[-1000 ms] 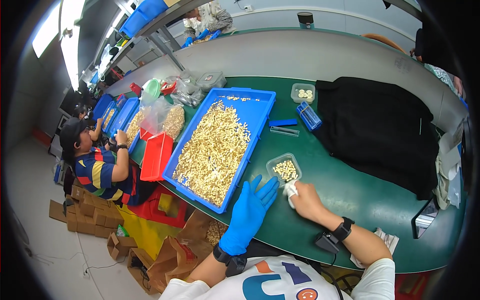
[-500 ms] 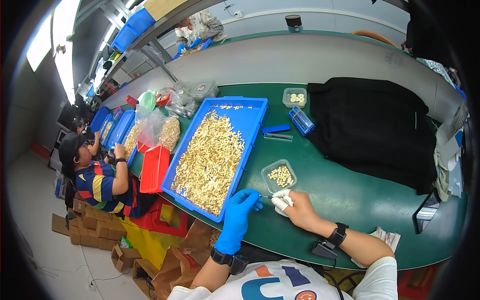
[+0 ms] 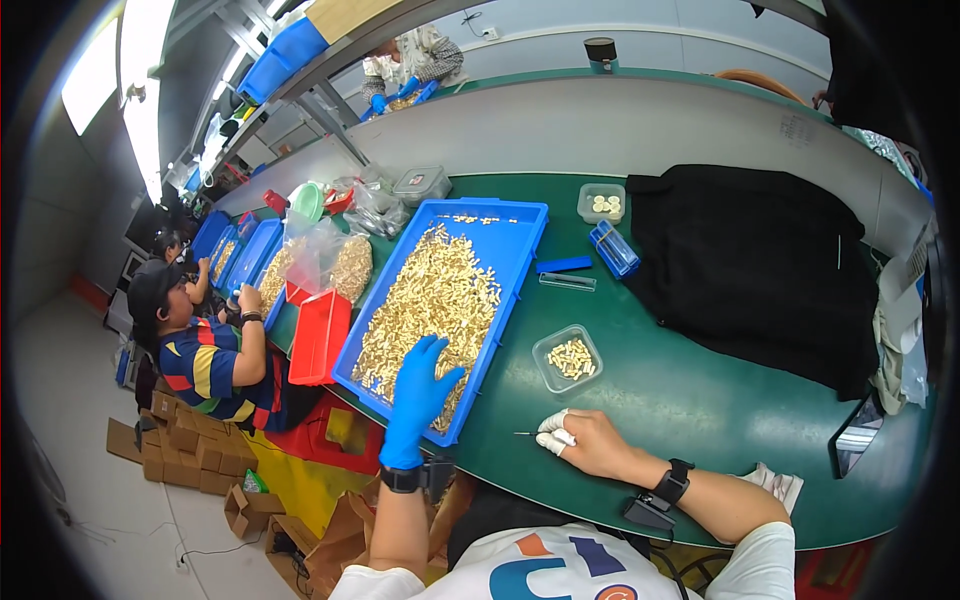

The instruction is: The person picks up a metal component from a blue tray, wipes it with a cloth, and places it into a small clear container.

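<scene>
My left hand (image 3: 416,402), in a blue glove, is over the near end of a blue tray (image 3: 518,228), its fingers spread. Heaped in that tray are many small brass-coloured metal pieces (image 3: 432,290); whether the fingertips touch them I cannot tell. My right hand (image 3: 598,446), with white covers on its fingertips, is closed above the green table. From its pinch a thin needle-like tool (image 3: 523,433) points left toward the tray. Just beyond this hand sits a clear square tub (image 3: 597,352) with more brass-coloured pieces (image 3: 571,358) inside.
A red bin (image 3: 318,338) and a bag of pieces (image 3: 351,268) stand left of the tray. Beyond the tub lie a blue case (image 3: 614,249) and a small tub of round discs (image 3: 603,190). Black cloth (image 3: 755,270) covers the right side. A co-worker (image 3: 205,345) sits at left.
My left hand has left the tool near my right hand and moved left over the tray, its fingers opening. My right hand has come slightly nearer to me, still holding the tool.
</scene>
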Motion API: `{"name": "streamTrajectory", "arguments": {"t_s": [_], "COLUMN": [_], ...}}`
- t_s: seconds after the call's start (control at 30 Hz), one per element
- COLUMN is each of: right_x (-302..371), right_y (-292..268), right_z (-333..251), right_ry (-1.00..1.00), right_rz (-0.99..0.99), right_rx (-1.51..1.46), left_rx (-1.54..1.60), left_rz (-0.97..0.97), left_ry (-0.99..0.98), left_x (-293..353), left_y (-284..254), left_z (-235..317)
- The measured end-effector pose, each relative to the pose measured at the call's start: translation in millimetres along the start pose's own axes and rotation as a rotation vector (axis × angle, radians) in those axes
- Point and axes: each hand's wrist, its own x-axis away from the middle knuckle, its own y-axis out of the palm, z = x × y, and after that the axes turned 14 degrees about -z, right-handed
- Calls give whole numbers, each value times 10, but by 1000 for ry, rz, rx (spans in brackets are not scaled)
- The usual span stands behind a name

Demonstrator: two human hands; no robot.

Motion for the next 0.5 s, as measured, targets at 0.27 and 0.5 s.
{"name": "streamTrajectory", "arguments": {"t_s": [0.27,0.5], "right_x": [-37,-89], "right_y": [-58,-9], "right_z": [27,-75], "right_ry": [3,-55], "right_rz": [-51,-91], "right_rx": [76,86], "left_rx": [338,295], "left_rz": [-494,48], "left_ry": [-309,-302], "left_x": [306,460], "left_y": [-42,163], "left_z": [-258,-341]}}
